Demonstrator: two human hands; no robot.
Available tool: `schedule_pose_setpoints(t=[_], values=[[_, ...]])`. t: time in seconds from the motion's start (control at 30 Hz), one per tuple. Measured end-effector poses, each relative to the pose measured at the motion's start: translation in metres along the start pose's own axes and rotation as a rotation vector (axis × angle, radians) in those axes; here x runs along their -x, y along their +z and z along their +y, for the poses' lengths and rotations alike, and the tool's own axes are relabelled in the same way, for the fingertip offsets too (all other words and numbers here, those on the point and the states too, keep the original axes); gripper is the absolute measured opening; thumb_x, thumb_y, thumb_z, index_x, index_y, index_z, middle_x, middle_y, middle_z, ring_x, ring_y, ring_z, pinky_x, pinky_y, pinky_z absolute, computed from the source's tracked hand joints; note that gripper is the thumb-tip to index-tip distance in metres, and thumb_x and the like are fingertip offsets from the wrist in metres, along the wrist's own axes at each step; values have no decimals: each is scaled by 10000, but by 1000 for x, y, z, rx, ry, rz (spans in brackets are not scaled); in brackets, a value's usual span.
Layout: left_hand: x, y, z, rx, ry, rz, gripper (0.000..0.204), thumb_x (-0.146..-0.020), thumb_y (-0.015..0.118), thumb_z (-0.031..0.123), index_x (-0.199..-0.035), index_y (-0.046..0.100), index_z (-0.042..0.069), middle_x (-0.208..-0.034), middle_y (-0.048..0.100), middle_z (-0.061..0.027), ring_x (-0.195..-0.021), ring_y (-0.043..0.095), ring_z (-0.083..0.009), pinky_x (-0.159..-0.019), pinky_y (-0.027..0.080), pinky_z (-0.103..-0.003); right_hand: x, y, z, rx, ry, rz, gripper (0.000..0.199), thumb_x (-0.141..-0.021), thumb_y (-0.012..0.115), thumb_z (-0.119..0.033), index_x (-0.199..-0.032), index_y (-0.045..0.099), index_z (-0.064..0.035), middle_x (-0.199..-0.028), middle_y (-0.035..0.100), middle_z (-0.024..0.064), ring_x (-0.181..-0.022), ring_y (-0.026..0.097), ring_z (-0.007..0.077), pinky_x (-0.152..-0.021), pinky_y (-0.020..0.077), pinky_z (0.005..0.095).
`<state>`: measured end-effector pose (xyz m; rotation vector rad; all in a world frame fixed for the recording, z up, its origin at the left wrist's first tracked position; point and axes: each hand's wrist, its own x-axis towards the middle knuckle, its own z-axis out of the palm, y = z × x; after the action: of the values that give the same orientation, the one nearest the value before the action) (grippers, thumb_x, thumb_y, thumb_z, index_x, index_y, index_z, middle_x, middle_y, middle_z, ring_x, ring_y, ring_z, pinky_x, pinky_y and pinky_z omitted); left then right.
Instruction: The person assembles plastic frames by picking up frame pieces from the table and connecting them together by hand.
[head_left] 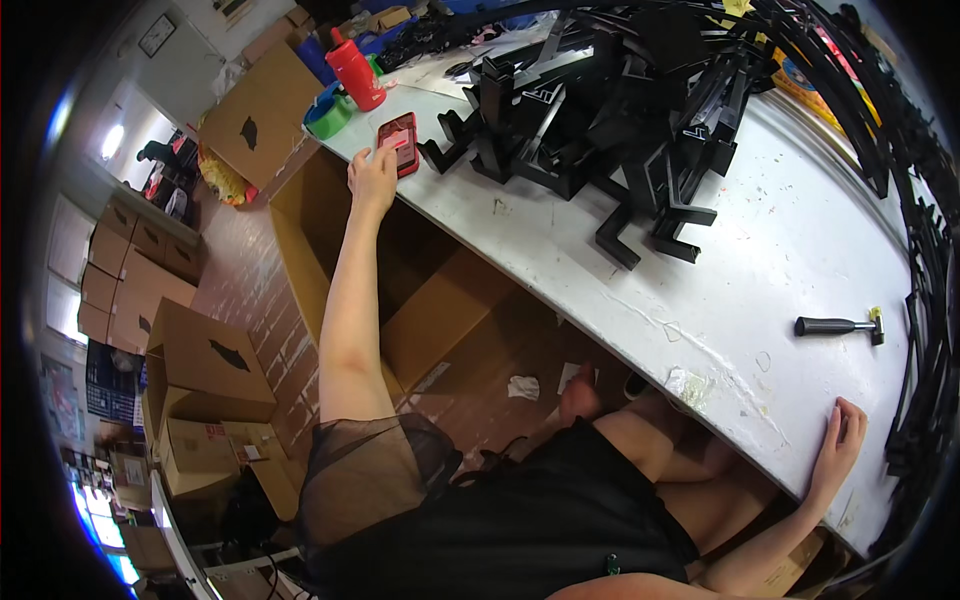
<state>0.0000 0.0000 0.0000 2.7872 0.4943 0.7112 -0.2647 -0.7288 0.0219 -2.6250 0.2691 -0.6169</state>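
My left hand [373, 183] reaches to the far left edge of the white table [560, 240]. Its fingers are apart, with a fingertip on the lit screen of a phone in a red case [404, 150], which lies flat. Beside the phone, a pile of black angular brackets [570, 140] covers much of the far tabletop. My right hand [840, 447] rests on the table near its right end, fingers stretched out and holding nothing. A small hammer with a black handle [828, 327] lies a little beyond it, not touched.
A red bottle [356, 72] and a green tape roll [328, 116] stand past the phone. Long black strips [905, 380] bend along the right side. An open cardboard box [290, 245] sits below the table's left edge; more boxes [210, 355] stand on the left.
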Motion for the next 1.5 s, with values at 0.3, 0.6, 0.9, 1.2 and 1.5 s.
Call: schedule_pose_setpoints(t=[0.3, 0.6, 0.9, 1.2, 1.5], values=[[85, -80, 110, 448, 449, 498, 316, -937, 444, 135, -1206, 551, 9, -1205, 533, -195, -1154, 463, -317, -999, 361, -405, 2, 2, -4, 8, -21, 39, 158, -937, 527, -81, -1029, 588, 31, -1011, 552, 102, -954, 542, 205, -868, 418, 280], [238, -57, 268, 1152, 675, -99, 221, -886, 468, 82, -1015, 629, 2, -838, 643, -120, -760, 620, -249, -712, 488, -333, 4, -8, -4, -17, -8, 77, 136, -906, 537, -64, -986, 607, 21, -962, 570, 133, -911, 555, 262, -831, 435, 315], [216, -55, 259, 1231, 405, 249, 367, -961, 308, 189, -866, 587, -30, -801, 626, -107, -745, 588, -198, -741, 469, -300, 0, -9, -15, -104, -23, 98, 123, -843, 609, -68, -939, 628, 7, -977, 591, 137, -967, 550, 295, -872, 431, 356], [63, -23, 32, 769, 9, 450, 337, -989, 390, 241, -917, 595, -17, -880, 624, -96, -894, 576, -187, -861, 433, -305, 5, -12, -11, -40, -43, 62, 140, -896, 545, -67, -990, 606, 16, -1000, 572, 127, -962, 550, 262, -863, 419, 312], [-66, 12, -62, 602, -346, 96, 522, -959, 376, 523, -1252, 608, 159, -1315, 493, -188, -1256, 404, -277, -1091, 237, -364, 0, 1, -2, -11, 38, 22, 135, -897, 538, -43, -1007, 576, 24, -1017, 548, 126, -983, 535, 264, -910, 402, 324]])
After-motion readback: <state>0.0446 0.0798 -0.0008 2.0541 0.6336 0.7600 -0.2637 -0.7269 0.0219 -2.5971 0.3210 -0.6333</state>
